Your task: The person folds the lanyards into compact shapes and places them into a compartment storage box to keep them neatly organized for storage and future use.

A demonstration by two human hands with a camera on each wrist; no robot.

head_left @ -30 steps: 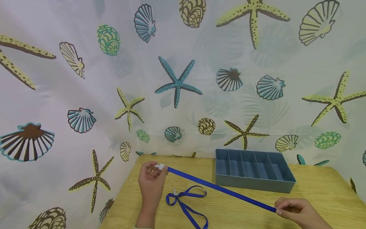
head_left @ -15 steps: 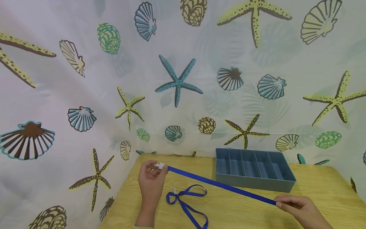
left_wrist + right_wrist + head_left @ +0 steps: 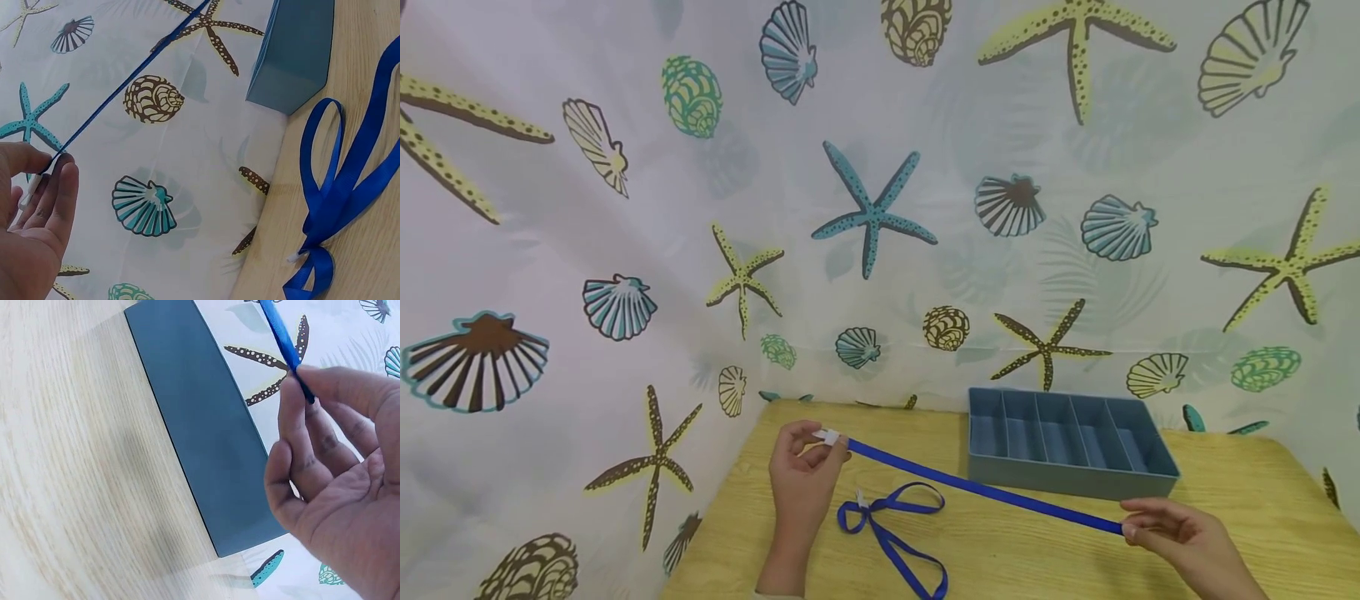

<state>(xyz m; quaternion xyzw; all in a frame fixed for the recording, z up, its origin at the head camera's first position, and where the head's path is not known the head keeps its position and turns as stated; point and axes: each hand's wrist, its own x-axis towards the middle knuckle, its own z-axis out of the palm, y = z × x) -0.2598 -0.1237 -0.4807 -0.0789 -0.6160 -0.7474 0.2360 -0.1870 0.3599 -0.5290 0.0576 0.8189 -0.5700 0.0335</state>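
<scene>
A blue lanyard (image 3: 985,489) with a white plastic clip (image 3: 828,437) is stretched above the table between both hands. My left hand (image 3: 805,479) pinches it at the clip end, thumb against fingers. My right hand (image 3: 1180,533) pinches the other end between thumb and fingertips; in the right wrist view a short blue tip (image 3: 309,397) pokes out past the thumb. Below, beside the left wrist, a second blue lanyard (image 3: 895,542) lies loosely looped on the table, with a white clip (image 3: 861,501) at its knot-like crossing.
A blue-grey tray (image 3: 1071,482) with several compartments stands at the back right of the wooden table (image 3: 1022,558), behind the stretched lanyard. A white curtain (image 3: 925,275) printed with shells and starfish hangs close behind and to the left.
My right hand has risen a little with its end of the lanyard, so the strap slopes less steeply. The left hand keeps its grip; the looped lanyard lies unchanged.
</scene>
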